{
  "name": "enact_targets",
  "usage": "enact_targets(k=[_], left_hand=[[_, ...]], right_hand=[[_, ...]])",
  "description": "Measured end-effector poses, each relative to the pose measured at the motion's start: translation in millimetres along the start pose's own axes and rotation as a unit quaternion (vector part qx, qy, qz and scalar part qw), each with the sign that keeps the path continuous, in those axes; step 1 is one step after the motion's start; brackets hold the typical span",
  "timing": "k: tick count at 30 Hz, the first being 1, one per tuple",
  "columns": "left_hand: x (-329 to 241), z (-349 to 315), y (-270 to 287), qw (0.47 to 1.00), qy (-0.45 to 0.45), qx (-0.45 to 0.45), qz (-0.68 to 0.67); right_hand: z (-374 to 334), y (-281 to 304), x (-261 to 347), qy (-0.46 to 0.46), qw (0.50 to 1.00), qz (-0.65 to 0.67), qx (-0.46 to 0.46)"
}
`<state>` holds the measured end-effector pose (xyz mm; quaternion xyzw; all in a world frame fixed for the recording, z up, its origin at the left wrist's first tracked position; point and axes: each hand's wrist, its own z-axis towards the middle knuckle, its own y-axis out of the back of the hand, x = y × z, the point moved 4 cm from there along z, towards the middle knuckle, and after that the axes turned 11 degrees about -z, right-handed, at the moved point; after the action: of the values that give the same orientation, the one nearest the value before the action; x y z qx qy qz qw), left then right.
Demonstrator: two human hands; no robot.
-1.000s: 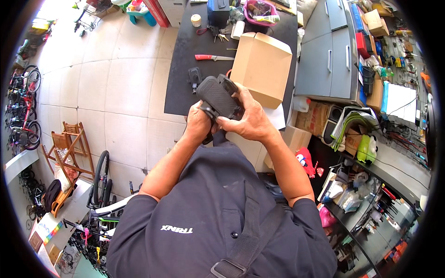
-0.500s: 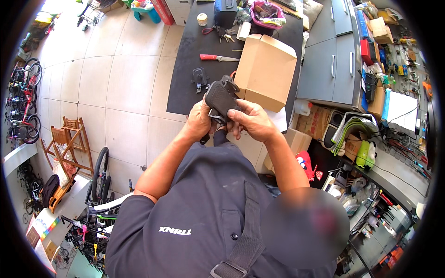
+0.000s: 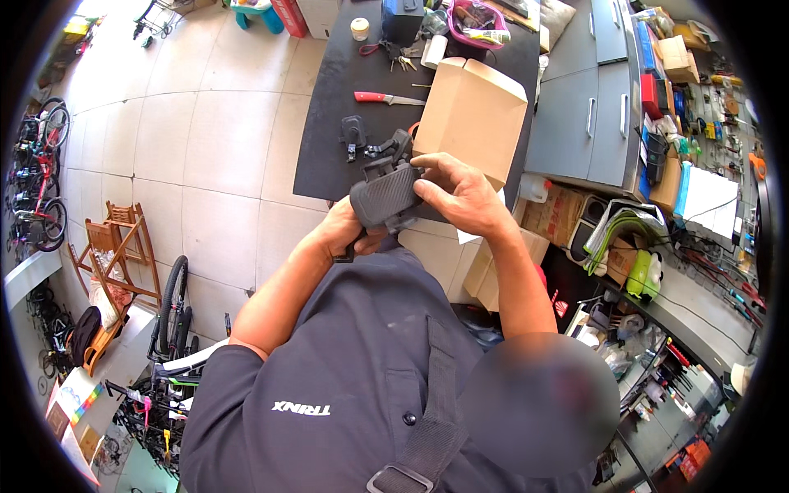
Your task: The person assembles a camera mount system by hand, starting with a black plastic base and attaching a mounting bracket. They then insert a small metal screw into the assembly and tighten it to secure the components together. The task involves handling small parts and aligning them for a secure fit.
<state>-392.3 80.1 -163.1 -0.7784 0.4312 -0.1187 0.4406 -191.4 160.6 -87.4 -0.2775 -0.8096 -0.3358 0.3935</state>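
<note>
Above the near edge of the black table, a bulky black phone holder [image 3: 385, 195] with a ribbed back and clamp arms sits in my left hand [image 3: 352, 230], whose fingers wrap round its lower left end. At the holder's right end my right hand [image 3: 460, 193] pinches the edge between thumb and bent fingers. Some of my fingertips are hidden by it. Just beyond lies a smaller black phone mount [image 3: 353, 131] on the table. An open brown cardboard box [image 3: 472, 119] stands beside my right hand.
On the black table [image 3: 325, 160] lie a red-handled knife [image 3: 386, 98], keys [image 3: 403, 62], a small jar [image 3: 359, 29] and a pink basket [image 3: 479, 38] of odds and ends. Grey cabinets [image 3: 567, 123] stand at the right; a folding wooden chair [image 3: 123, 246] is at the left.
The phone holder has turned and dropped slightly toward me, its ribbed back now tilted differently. My left hand shifted lower on it; my right hand rose to its right end.
</note>
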Motion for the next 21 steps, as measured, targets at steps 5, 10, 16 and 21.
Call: enact_targets(k=[5, 10, 16, 21], left_hand=[[-12, 5, 1, 0.998, -0.05, -0.039, -0.024], [-21, 5, 22, 0.998, -0.047, 0.018, 0.028], [-19, 10, 31, 0.992, -0.048, 0.115, 0.004], [-12, 15, 34, 0.985, -0.046, 0.162, -0.022]], right_hand=[[-6, -35, -6, -0.138, 0.986, 0.09, -0.003], [-11, -24, 1, 0.001, 0.997, 0.065, -0.036], [-12, -24, 20, 0.102, 0.99, -0.056, -0.084], [-13, -29, 22, 0.156, 0.969, -0.111, -0.153]])
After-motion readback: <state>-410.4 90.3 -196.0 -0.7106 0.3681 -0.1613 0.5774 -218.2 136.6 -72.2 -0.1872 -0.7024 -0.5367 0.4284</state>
